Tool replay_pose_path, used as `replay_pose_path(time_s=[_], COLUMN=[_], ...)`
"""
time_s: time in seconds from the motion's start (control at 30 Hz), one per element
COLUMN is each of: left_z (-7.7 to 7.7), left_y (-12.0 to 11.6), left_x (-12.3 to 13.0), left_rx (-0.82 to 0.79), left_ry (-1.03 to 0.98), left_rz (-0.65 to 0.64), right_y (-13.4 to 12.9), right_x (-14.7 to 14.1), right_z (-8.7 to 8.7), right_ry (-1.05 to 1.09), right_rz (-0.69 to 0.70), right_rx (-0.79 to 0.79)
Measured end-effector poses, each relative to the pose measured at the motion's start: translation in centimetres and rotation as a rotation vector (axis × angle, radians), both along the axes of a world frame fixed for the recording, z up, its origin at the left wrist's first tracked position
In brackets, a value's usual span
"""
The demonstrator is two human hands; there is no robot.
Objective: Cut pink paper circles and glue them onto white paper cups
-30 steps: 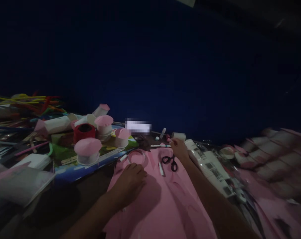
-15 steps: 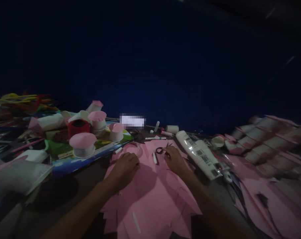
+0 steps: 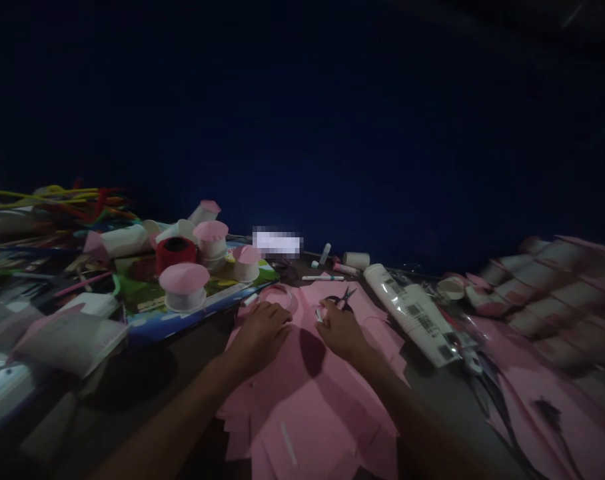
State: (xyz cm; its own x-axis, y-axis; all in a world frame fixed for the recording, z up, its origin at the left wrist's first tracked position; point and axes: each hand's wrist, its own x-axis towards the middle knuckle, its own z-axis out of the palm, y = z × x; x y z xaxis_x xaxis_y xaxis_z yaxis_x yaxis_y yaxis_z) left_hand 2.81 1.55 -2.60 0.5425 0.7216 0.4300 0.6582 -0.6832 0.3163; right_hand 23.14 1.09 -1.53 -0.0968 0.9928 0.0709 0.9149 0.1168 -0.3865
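Observation:
My left hand (image 3: 265,330) lies on the pink paper sheets (image 3: 307,393), its fingers loosely bent, with nothing seen in them. Just beyond its fingertips is a ring-shaped roll of tape (image 3: 284,297). The fingers of my right hand (image 3: 343,330) close on a small white pen-like stick (image 3: 320,313), mostly covered by the hand. Behind that hand lie black-handled scissors (image 3: 346,297), partly hidden, blades pointing away. A thin white strip (image 3: 289,443) rests on the paper near me.
On the left, paper cups with pink tops (image 3: 184,279) and a red roll (image 3: 175,255) stand on a colourful board (image 3: 147,327). Bagged paper cups (image 3: 415,310) lie on the right, beside stacked cups (image 3: 542,280) and a cable (image 3: 505,413). A marker (image 3: 323,278) lies at the back.
My right hand has left the scissors' handles and moved left onto the white pen-like stick. The left hand stays by the tape. The whole view has shifted slightly.

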Motion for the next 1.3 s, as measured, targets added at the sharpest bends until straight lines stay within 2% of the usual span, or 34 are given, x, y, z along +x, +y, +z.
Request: replay_pose_path(time_s=[0.2, 0.37, 0.5, 0.57, 0.67, 0.8, 0.9, 1.0, 1.07, 1.2, 1.3], left_z=[-0.1, -0.1, 0.0, 0.0, 0.3, 0.8, 1.1, 1.4, 1.6, 1.7, 1.5], left_y=[0.2, 0.1, 0.1, 0.3, 0.8, 1.2, 0.8, 0.2, -0.1, -0.2, 0.1], left_x=[-0.2, 0.0, -0.1, -0.3, -0.9, -1.3, -0.9, -0.1, 0.3, 0.4, 0.1], left_rx=[0.001, -0.031, -0.056, -0.034, -0.003, -0.05, -0.189, -0.403, -0.545, -0.675, -0.609], left_ry=[-0.031, -0.059, -0.102, -0.1, -0.115, -0.164, -0.244, -0.397, -0.509, -0.598, -0.575], left_rz=[0.002, -0.016, -0.042, -0.022, 0.075, 0.177, 0.144, -0.006, -0.063, -0.083, -0.042], right_y=[-4.0, -5.4, -5.1, -4.6, -3.3, -2.0, -2.7, -4.2, -5.1, -5.8, -5.6], right_x=[0.8, 1.0, 0.4, 0.4, 0.8, 1.2, 0.2, -1.8, -3.0, -3.8, -3.0], right_z=[1.5, 2.7, 2.4, 2.0, 1.7, 2.1, 2.6, 3.0, 3.2, 3.6, 3.4], right_ry=[0.473, 0.631, 0.723, 0.74, 0.728, 0.667, 0.608, 0.538, 0.486, 0.481, 0.539], right_rz=[0.143, 0.116, 0.091, 0.051, -0.021, -0.068, 0.061, 0.312, 0.41, 0.443, 0.411], right_rx=[-0.185, -0.16, -0.082, -0.029, 0.017, 0.074, 0.063, 0.004, -0.006, -0.012, -0.007])
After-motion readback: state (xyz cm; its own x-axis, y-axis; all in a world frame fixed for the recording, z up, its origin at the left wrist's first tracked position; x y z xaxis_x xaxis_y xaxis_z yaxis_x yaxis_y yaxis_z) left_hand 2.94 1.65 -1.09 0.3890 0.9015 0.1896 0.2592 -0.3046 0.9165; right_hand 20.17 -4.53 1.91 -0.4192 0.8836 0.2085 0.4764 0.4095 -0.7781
